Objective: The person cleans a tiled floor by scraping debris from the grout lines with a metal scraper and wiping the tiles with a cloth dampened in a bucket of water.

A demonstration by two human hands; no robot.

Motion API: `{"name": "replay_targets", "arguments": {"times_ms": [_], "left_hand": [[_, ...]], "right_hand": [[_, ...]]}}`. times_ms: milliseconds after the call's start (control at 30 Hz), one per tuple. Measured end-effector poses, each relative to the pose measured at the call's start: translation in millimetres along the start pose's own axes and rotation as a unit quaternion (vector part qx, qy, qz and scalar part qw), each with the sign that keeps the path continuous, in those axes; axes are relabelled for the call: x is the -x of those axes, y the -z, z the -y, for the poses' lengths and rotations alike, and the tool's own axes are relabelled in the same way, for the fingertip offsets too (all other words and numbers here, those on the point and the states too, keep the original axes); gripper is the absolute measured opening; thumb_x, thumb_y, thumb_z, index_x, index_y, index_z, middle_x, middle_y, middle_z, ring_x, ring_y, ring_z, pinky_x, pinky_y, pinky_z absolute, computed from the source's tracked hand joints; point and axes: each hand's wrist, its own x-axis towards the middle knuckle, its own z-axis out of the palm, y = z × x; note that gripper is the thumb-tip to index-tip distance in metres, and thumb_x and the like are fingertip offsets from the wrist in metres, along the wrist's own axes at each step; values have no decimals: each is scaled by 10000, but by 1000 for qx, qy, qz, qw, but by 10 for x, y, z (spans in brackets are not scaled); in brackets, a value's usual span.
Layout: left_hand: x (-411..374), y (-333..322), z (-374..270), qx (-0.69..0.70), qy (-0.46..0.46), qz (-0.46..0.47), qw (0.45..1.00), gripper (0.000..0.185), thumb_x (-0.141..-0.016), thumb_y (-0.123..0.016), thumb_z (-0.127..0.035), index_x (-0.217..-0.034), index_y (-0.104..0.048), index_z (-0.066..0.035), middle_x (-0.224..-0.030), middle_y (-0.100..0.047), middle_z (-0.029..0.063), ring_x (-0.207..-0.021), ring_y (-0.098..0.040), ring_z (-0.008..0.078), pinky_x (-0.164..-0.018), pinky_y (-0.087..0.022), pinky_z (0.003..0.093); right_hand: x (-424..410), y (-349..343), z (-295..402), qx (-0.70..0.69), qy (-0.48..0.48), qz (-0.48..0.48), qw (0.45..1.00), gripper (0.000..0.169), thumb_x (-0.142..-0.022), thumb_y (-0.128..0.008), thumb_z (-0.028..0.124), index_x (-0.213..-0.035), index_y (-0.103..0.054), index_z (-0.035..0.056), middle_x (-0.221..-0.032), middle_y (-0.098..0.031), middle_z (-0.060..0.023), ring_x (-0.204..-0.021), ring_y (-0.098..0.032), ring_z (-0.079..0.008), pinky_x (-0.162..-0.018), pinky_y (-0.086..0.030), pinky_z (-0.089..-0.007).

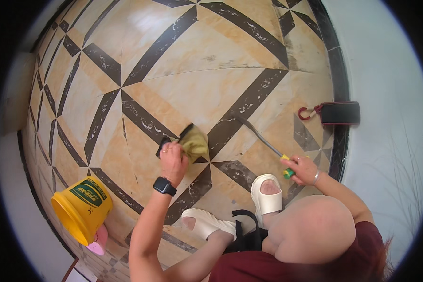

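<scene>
My left hand (174,160) grips a yellow-green cloth (196,142) with black edges, held at the tiled floor in front of me. In my right hand (302,169) is a hand tool with a green and yellow handle (288,172) and a bent metal shank (262,138). Its far end reaches a dark tile band (248,109) and is blurred, so its tip shape is unclear. The cloth is to the left of the tool, and the two are apart.
A yellow bucket (83,208) bearing writing is at the left, beside a pink object (99,240). By the white wall (377,70) at the right is a black, red-edged device (340,112) with a red hook (305,113). My feet wear cream slides (267,192). A black strap (248,213) is between them.
</scene>
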Motion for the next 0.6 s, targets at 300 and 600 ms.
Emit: {"name": "replay_targets", "arguments": {"times_ms": [300,600], "left_hand": [[-1227,45,-391,30,-79,-49,995,408,-720,-564,2,-1113,-545,-109,-1097,-550,115,-1020,-480,334,-865,-384,440],[-1159,-422,-271,-30,-70,22,997,358,-724,-593,-165,-1078,-588,-220,-1178,-525,45,-1114,-434,280,-876,-339,470]], "right_hand": [[-608,1369,-54,-133,-115,-239,955,269,-791,-685,146,-1038,-653,41,-799,-658,-160,-695,-657,-220,-646,-487,-254],[-741,1812,-1003,-57,-104,-243,963,204,-804,-679,117,-987,-670,28,-738,-657,-139,-609,-616,-149,-580,-468,-261]]}}
